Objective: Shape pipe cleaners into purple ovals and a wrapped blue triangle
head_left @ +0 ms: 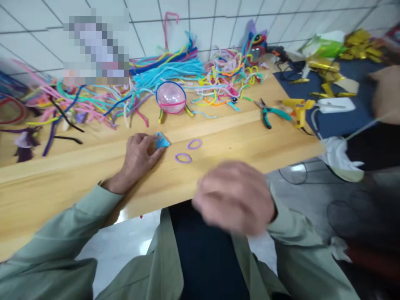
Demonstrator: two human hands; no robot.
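Observation:
My left hand (pixel 139 152) rests on the wooden table with its fingers closed on a small light-blue triangular piece (pixel 162 141), which looks fuzzy; its near side is partly hidden by the fingers. To the right of it lie two purple leaf-shaped loops (pixel 194 144), one slightly nearer to me than the other. My right hand (pixel 234 198) is raised over the table's front edge, smeared by motion. Its fingers look curled, but whether they hold anything cannot be made out. Behind the loops stands a clear pinkish ball (pixel 171 98) with blue and pink bands and yellow-and-dark feet.
Colourful pipe cleaners (pixel 168 71) lie heaped along the tiled wall. Pliers with teal handles (pixel 271 113) and a yellow glue gun (pixel 299 110) lie at right. Beyond are a white device (pixel 337 105), gold material (pixel 361 46) and another person's arm (pixel 387 93).

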